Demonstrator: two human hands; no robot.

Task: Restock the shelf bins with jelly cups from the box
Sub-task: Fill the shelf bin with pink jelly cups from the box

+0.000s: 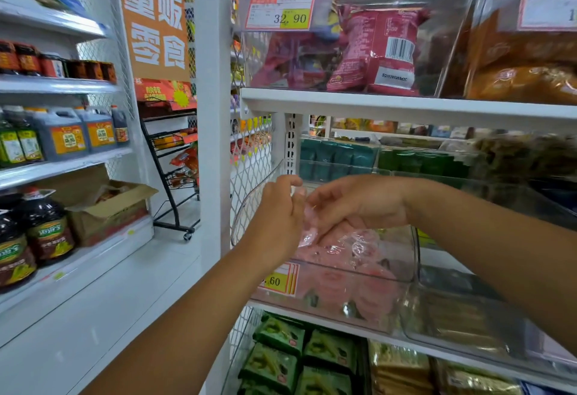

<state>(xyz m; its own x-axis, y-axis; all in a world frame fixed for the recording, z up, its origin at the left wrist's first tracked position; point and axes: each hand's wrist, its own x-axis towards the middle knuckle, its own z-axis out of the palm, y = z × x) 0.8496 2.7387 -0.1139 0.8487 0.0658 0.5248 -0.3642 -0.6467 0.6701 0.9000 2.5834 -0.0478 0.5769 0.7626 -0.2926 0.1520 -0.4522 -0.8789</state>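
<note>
Head view: both hands are over the clear shelf bin (412, 257) on the middle shelf (406, 107). The left hand (281, 210) curls, its grip pinched on a clear pink wrapper (307, 234) at the bin's left side. The right hand (359, 204) lies palm-down, fingers slack and apart, on the pink jelly cups (349, 248) heaped inside. A yellow price tag (279, 279) fronts the bin.

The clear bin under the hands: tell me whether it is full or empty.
Partly full. Pink jelly cups pile up inside the clear bin, but stop short of its rim.
</note>
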